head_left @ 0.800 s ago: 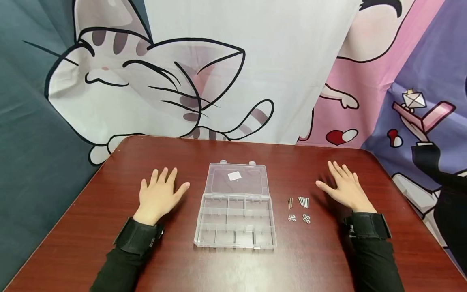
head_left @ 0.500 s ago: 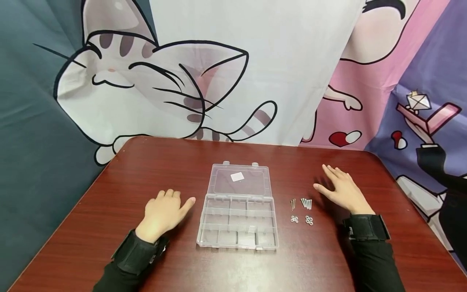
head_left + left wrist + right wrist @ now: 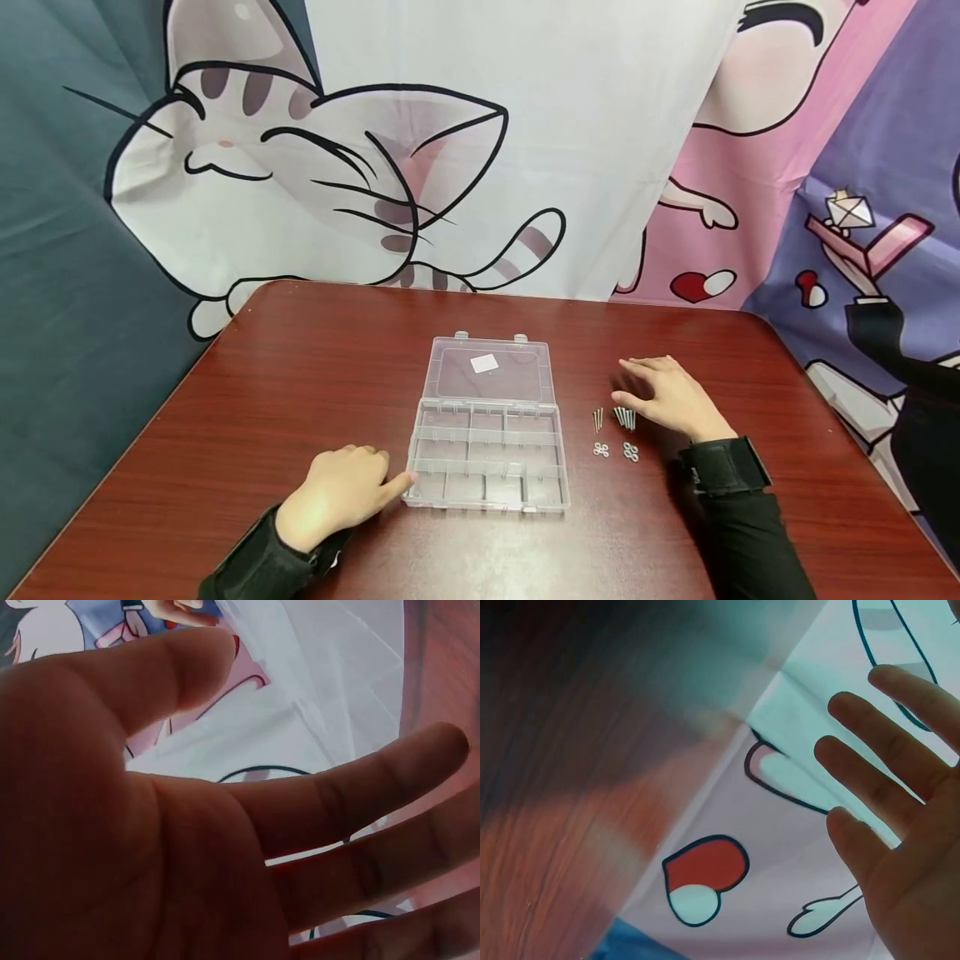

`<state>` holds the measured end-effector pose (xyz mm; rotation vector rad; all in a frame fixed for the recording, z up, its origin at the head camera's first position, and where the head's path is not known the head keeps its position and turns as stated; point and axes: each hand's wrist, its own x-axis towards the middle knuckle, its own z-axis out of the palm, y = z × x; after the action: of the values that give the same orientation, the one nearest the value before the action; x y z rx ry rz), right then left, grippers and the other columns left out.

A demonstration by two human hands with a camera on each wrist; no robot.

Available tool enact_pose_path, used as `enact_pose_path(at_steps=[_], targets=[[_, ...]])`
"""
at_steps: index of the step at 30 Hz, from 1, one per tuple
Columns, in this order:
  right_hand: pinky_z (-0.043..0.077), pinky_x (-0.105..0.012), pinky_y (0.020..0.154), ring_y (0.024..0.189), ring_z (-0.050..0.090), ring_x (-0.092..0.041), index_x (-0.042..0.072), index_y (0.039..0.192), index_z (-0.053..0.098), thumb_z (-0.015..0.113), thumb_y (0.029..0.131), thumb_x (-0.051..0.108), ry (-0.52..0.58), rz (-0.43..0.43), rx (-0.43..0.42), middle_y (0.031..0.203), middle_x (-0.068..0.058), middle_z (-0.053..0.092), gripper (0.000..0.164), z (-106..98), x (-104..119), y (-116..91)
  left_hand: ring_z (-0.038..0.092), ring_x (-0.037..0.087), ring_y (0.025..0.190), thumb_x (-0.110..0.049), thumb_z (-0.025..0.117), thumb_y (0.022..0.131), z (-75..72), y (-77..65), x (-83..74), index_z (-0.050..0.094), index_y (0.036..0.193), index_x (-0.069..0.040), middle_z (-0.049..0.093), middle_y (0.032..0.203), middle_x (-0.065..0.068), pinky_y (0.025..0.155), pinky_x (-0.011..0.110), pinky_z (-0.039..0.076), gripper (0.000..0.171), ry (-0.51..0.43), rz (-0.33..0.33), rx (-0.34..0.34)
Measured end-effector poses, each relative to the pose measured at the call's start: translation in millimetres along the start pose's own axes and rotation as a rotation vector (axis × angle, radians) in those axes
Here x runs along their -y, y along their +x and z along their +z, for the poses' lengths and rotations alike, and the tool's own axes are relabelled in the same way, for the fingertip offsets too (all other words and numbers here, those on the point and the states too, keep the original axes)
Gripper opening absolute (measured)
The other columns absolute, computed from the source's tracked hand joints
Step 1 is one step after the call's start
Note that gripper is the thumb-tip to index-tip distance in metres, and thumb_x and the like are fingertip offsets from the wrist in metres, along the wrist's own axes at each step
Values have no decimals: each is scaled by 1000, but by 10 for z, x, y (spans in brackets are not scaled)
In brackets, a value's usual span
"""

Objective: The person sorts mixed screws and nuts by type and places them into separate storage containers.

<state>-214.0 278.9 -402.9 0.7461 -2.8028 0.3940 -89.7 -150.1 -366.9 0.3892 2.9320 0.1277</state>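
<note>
A clear plastic compartment box lies on the table with its lid folded back. My left hand is beside the box's front left corner, thumb tip right at its edge. In the left wrist view the fingers reach out loosely and hold nothing. Right of the box lie thin brass-coloured screws, thicker silver screws, and two groups of small metal rings, the left rings smaller than the right rings. My right hand hovers by the silver screws, fingers extended, holding nothing.
The reddish-brown wooden table ends at a far edge just before hanging cloth printed with cartoon figures. A white label sits on the lid. Dividers split the box into several compartments.
My left hand has come nearer and rightward to the box's front left corner. My right hand has moved left and lower, toward the silver screws. The box and hardware stay put.
</note>
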Motion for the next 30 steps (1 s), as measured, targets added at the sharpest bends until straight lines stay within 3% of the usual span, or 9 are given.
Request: enact_pose_path(at_steps=[5, 11, 17, 23, 30], targets=[[25, -47, 96, 105, 50, -32, 4, 116, 61, 67, 76, 47, 0, -56, 3, 111, -15, 59, 59, 24, 87, 33, 56, 25, 71, -50, 47, 87, 0, -33, -58, 56, 69, -11, 54, 71, 3, 59, 45, 43, 44, 0, 14, 38], [38, -40, 83, 93, 50, -22, 11, 105, 68, 74, 67, 45, 1, -93, 26, 95, -4, 61, 52, 51, 209, 61, 47, 16, 52, -40, 50, 89, 9, -79, -116, 45, 52, -14, 43, 54, 0, 50, 38, 38, 45, -49, 43, 63], [37, -34, 76, 84, 47, -17, 20, 94, 72, 77, 62, 48, 15, -152, 31, 86, 2, 58, 43, 96, 263, 78, 50, 16, 54, -35, 51, 89, 25, -76, -134, 45, 53, -15, 44, 54, -2, 52, 41, 41, 42, -47, 61, 46], [35, -34, 75, 78, 46, -16, 19, 89, 74, 79, 61, 44, -5, -215, 27, 81, 4, 55, 38, 134, 286, 88, 50, 17, 55, -34, 51, 89, 30, -69, -147, 45, 53, -14, 46, 56, -1, 53, 42, 41, 41, -62, 66, 50], [34, -37, 78, 77, 45, -17, 18, 86, 74, 79, 61, 42, -41, -216, 42, 80, 3, 53, 35, 146, 322, 87, 39, 12, 47, -28, 48, 89, 57, -23, -158, 38, 49, -15, 36, 49, -3, 48, 36, 35, 43, -109, 89, 50]])
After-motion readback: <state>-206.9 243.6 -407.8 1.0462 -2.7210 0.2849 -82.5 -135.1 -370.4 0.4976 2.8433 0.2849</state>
